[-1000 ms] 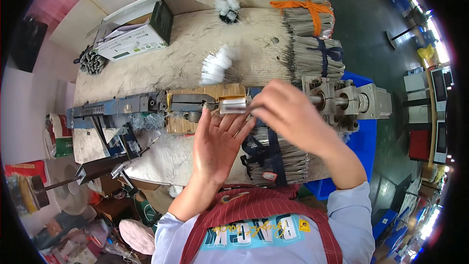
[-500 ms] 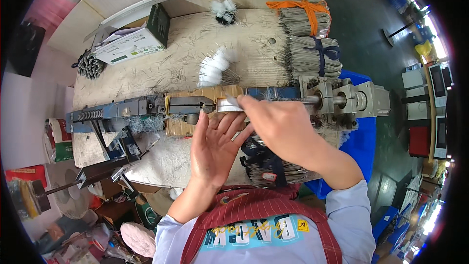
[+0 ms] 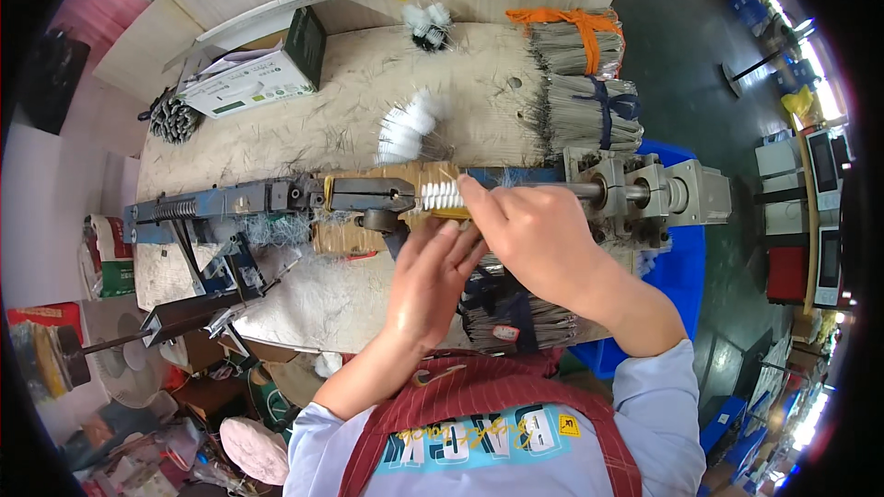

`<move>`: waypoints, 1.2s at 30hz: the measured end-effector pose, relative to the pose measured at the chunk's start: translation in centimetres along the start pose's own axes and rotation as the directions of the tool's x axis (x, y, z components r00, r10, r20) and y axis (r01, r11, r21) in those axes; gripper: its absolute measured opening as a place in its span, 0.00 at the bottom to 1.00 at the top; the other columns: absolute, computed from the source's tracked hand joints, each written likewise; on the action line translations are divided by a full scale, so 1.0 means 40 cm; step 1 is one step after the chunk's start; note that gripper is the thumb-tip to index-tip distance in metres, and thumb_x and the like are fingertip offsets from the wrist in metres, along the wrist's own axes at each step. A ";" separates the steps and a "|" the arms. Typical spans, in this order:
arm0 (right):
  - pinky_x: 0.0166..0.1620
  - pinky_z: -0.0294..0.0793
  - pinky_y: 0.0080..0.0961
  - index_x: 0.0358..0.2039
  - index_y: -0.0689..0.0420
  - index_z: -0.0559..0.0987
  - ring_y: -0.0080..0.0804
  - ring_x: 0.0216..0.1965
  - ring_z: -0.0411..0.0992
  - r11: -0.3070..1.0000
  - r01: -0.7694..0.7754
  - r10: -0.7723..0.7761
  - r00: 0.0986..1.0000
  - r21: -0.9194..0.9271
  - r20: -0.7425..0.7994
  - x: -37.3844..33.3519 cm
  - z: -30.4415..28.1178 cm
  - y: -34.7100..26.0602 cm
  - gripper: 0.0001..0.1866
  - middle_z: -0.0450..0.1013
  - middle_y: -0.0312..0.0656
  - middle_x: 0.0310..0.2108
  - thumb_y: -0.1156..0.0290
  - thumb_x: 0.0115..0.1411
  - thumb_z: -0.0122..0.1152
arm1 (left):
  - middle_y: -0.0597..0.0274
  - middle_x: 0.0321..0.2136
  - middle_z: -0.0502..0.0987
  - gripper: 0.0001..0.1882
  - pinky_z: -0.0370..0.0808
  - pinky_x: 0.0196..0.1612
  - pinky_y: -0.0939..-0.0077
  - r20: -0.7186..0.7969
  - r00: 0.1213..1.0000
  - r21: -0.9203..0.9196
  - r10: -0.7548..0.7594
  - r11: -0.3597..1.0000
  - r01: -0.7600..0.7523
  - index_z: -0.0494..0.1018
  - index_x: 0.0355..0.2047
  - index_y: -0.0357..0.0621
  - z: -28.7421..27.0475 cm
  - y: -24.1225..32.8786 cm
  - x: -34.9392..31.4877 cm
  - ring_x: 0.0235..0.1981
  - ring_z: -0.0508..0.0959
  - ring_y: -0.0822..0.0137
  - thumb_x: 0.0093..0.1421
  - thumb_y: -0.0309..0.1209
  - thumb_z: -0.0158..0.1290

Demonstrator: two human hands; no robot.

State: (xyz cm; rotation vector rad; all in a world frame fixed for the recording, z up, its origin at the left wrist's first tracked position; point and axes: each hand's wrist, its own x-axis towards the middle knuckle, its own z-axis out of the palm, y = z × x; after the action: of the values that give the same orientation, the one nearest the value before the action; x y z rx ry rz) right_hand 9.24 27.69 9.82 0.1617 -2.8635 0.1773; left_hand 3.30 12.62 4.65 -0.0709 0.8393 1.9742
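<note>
A small white spiral-bristle brush [image 3: 442, 195] lies in line between the clamp jaws [image 3: 373, 194] and the metal shaft [image 3: 582, 189] of a bench machine. My right hand [image 3: 539, 235] is closed at the brush's right end, thumb and index finger pinching there; the rest of its fingers curl out of sight. Just below the brush is my left hand [image 3: 425, 290], its fingers stretched toward it and partly overlapping, with nothing visible in them. A dark lever [image 3: 396, 241] hangs beneath the clamp beside the left fingertips. A yellowish strip [image 3: 451, 213] shows under the brush.
Finished white brushes [image 3: 405, 129] lie behind the machine, with more in a clump [image 3: 429, 26] farther back. Tied wire bundles [image 3: 589, 115] stand at the right; another bundle [image 3: 516, 313] sits near me. A carton [image 3: 253, 83] is back left, a blue bin [image 3: 677, 285] at right.
The smooth white-silver piece by the clamp now shows as a spiral brush. My left hand has moved right from the clamp, and the dark lever below the clamp has come into view.
</note>
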 end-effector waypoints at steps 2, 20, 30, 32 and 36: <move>0.27 0.75 0.27 0.46 0.67 0.72 0.35 0.26 0.77 0.997 -0.066 0.068 0.997 0.050 -0.038 -0.009 -0.009 0.001 0.22 0.73 0.42 0.25 0.75 0.49 0.58 | 0.48 0.59 0.62 0.28 0.61 0.66 0.61 -0.012 1.000 0.005 -0.010 1.000 0.010 0.51 0.62 0.31 -0.010 -0.039 0.021 0.63 0.64 0.58 0.68 0.30 0.46; 0.34 0.74 0.39 0.38 0.63 0.72 0.49 0.31 0.76 0.650 -0.308 0.165 0.949 0.694 0.267 -0.100 0.157 -0.086 0.16 0.75 0.51 0.29 0.65 0.58 0.64 | 0.53 0.31 0.78 0.18 0.78 0.24 0.77 -0.521 -0.026 0.853 0.853 0.521 -0.001 0.68 0.38 0.32 -0.679 0.190 -0.534 0.27 0.81 0.65 0.67 0.39 0.51; 0.34 0.74 0.43 0.42 0.67 0.67 0.58 0.32 0.75 0.347 -0.660 0.333 0.751 0.667 0.570 -0.060 0.115 -0.162 0.22 0.73 0.57 0.25 0.68 0.55 0.64 | 0.55 0.28 0.78 0.11 0.76 0.22 0.79 -0.648 0.287 0.705 0.705 0.698 -0.125 0.63 0.38 0.37 -0.486 0.108 -0.458 0.22 0.80 0.68 0.65 0.30 0.53; 0.34 0.74 0.43 0.44 0.66 0.67 0.57 0.32 0.75 0.332 -0.606 0.317 0.793 0.722 0.520 -0.075 0.051 -0.162 0.22 0.73 0.56 0.25 0.71 0.53 0.65 | 0.55 0.25 0.77 0.10 0.73 0.19 0.80 -0.623 0.408 0.699 0.667 0.709 -0.090 0.64 0.39 0.37 -0.418 0.086 -0.434 0.17 0.78 0.69 0.64 0.28 0.53; 0.33 0.74 0.41 0.44 0.65 0.69 0.54 0.30 0.75 0.554 -0.407 0.169 0.909 0.726 0.381 -0.053 -0.009 -0.109 0.20 0.73 0.54 0.27 0.75 0.51 0.64 | 0.54 0.41 0.76 0.17 0.72 0.31 0.77 0.363 0.704 0.931 0.610 -0.261 -0.254 0.72 0.43 0.41 -0.167 0.074 -0.247 0.34 0.76 0.66 0.54 0.28 0.61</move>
State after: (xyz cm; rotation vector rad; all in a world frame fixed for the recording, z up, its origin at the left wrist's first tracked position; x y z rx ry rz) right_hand 11.92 23.63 10.04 -0.1539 -2.7957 1.6392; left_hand 4.45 0.41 4.81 1.0998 2.7130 1.3085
